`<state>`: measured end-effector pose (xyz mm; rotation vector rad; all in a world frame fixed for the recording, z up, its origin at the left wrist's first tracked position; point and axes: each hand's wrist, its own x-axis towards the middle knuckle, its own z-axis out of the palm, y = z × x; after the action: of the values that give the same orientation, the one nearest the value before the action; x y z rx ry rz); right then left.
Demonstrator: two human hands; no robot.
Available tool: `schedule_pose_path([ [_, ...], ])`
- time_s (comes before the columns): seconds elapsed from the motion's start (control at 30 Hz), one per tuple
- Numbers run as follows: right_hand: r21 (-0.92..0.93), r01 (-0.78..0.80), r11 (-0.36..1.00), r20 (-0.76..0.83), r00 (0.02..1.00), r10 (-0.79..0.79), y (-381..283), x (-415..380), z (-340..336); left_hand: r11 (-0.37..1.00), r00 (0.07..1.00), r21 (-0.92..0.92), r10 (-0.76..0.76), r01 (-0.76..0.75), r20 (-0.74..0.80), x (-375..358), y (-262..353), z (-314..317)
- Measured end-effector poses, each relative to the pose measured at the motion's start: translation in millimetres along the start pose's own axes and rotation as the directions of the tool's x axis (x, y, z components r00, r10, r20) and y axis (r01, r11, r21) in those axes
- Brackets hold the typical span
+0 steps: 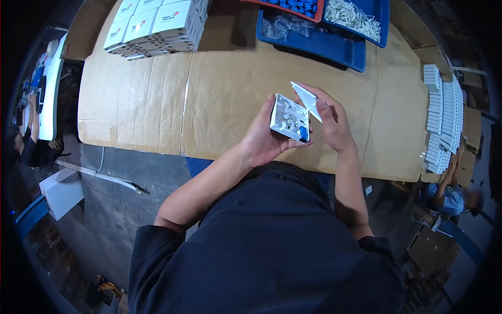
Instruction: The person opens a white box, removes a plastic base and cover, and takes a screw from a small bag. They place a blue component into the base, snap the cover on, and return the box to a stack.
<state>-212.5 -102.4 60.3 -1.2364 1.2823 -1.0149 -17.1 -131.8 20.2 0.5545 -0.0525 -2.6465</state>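
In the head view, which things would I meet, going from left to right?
Large white box, stacked printed white boxes, left hand, right hand, long stacks of white pieces.

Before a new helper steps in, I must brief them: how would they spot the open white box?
Find the cardboard-covered table, then look over its near edge. The left hand holds the white box there, beside a thin white lid in the right hand. Unlike the printed boxes stacked at far left, its inside shows, with a blue piece in one corner.
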Motion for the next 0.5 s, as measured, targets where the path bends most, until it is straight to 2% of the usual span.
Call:
schedule_pose_path([
  [0.1,-0.017,-0.046,0.999,0.007,0.999,0.046,0,0,4,1.0,0.998,0.003,0.007,-0.007,-0.058,-1,0,5],
  [0.2,0.003,-0.01,1.0,0.006,1.0,0.01,2,1,9,1.0,0.999,0.018,0.016,-0.015,-0.033,-1,0,3],
  [0.4,-0.071,0.018,0.997,0.044,0.999,-0.015,7,4,14,1.0,0.994,-0.002,0.028,-0.028,-0.104,-1,-2,7],
  [0.5,-0.137,0.067,0.988,0.061,0.996,-0.059,15,6,16,0.999,0.995,-0.006,0.033,-0.034,-0.091,3,-4,-1],
])
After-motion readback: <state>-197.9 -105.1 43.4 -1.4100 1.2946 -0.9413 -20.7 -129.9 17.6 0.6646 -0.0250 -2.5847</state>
